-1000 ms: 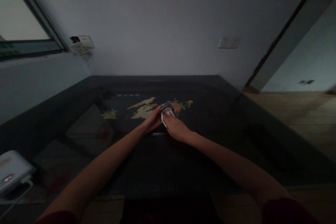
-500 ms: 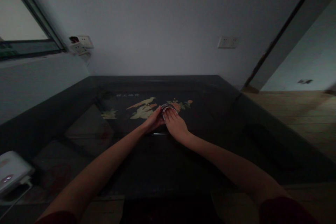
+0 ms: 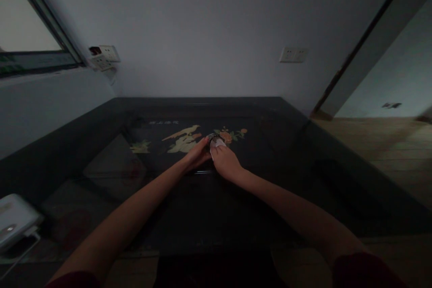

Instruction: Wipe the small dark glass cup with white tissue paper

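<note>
White, thin and light, the card (image 3: 217,143) looks flexible and slick. I judge it bends easily, so pinch it by its near edge, not its face. It stands just right of the painted bird (image 3: 184,137) on the tabletop (image 3: 270,153), leaning against a small dark-backed stack (image 3: 212,136), seemingly more cards. Your right hand (image 3: 225,162) has its grip closed on the card's lower edge. Your left hand (image 3: 197,155), at the bird's right end, touches the stack; you cannot tell from here whether its grip closes around it. Painted flowers (image 3: 232,135) lie right of the bird, beyond the stack.
</note>
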`<control>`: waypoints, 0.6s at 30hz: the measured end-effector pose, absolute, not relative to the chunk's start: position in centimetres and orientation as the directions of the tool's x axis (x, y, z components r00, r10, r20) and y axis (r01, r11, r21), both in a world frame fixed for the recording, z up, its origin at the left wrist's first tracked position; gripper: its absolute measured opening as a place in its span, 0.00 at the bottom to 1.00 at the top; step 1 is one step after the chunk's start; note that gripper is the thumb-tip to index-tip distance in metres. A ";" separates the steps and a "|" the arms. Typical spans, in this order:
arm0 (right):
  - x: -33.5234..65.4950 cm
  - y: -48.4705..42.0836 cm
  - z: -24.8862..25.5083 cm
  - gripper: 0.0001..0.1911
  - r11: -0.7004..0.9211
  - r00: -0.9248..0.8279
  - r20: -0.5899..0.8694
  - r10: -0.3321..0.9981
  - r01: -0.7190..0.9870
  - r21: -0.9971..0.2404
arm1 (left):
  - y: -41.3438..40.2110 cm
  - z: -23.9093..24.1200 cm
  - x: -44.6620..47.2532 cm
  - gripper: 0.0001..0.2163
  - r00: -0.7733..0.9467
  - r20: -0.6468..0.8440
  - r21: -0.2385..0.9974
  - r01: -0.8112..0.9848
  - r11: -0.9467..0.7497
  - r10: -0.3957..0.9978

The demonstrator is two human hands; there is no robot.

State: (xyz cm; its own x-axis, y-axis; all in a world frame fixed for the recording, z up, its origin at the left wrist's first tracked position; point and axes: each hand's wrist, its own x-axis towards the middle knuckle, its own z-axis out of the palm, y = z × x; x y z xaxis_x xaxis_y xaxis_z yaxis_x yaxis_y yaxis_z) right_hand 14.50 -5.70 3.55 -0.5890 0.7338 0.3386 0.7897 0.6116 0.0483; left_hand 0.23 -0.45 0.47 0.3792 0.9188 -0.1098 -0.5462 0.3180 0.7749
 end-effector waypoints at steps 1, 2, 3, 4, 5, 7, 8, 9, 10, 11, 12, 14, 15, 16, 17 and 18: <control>14.6 -5.8 3.6 0.16 0.623 -0.586 0.329 0.740 0.782 -0.009 | -0.5 0.5 0.2 0.13 0.390 -0.104 0.777 -0.542 0.319 0.915; 14.7 -5.8 3.6 0.16 0.633 -0.584 0.324 0.745 0.771 -0.067 | -0.6 0.6 0.2 0.13 0.402 -0.099 0.778 -0.539 0.322 0.910; 14.8 -5.9 3.6 0.16 0.642 -0.582 0.324 0.746 0.757 -0.118 | -0.7 0.6 0.2 0.14 0.411 -0.097 0.778 -0.537 0.326 0.907; 14.8 -5.9 3.4 0.17 0.651 -0.582 0.330 0.744 0.742 -0.158 | -0.7 0.7 0.2 0.15 0.413 -0.097 0.776 -0.539 0.329 0.906; 14.8 -5.9 3.2 0.19 0.661 -0.584 0.339 0.737 0.728 -0.183 | -0.7 0.7 0.3 0.15 0.407 -0.102 0.772 -0.543 0.330 0.908; 14.8 -5.9 2.7 0.23 0.683 -0.595 0.367 0.716 0.705 -0.190 | -0.6 0.7 0.4 0.15 0.390 -0.116 0.764 -0.553 0.333 0.913; 14.8 -5.9 2.4 0.25 0.693 -0.600 0.382 0.703 0.698 -0.180 | -0.6 0.7 0.4 0.16 0.385 -0.121 0.761 -0.556 0.335 0.915; 14.8 -5.8 2.2 0.26 0.700 -0.604 0.395 0.693 0.695 -0.164 | -0.5 0.7 0.5 0.16 0.382 -0.125 0.759 -0.558 0.336 0.916; 14.8 -5.7 2.0 0.27 0.704 -0.607 0.405 0.683 0.695 -0.145 | -0.5 0.7 0.5 0.16 0.381 -0.128 0.758 -0.558 0.338 0.916; 14.8 -5.6 1.8 0.27 0.706 -0.611 0.413 0.676 0.697 -0.124 | -0.4 0.7 0.6 0.17 0.384 -0.129 0.758 -0.557 0.340 0.914; 14.8 -5.5 1.7 0.27 0.707 -0.614 0.419 0.669 0.700 -0.101 | -0.4 0.7 0.6 0.17 0.390 -0.129 0.757 -0.556 0.344 0.912; 14.8 -5.2 1.5 0.26 0.709 -0.626 0.429 0.651 0.704 -0.048 | -0.3 0.7 0.5 0.18 0.405 -0.138 0.755 -0.547 0.360 0.904; 14.8 -5.0 1.4 0.25 0.708 -0.632 0.436 0.640 0.706 -0.016 | -0.3 0.7 0.5 0.19 0.414 -0.147 0.756 -0.539 0.372 0.898; 14.8 -4.8 1.3 0.25 0.703 -0.636 0.445 0.631 0.711 0.018 | -0.3 0.8 0.5 0.19 0.421 -0.158 0.758 -0.528 0.384 0.893; 14.8 -4.7 1.3 0.24 0.693 -0.636 0.454 0.624 0.719 0.054 | -0.4 0.8 0.5 0.19 0.424 -0.172 0.762 -0.515 0.393 0.889; 14.8 -4.6 1.2 0.24 0.676 -0.631 0.462 0.623 0.732 0.088 | -0.4 0.9 0.5 0.19 0.423 -0.186 0.767 -0.502 0.400 0.887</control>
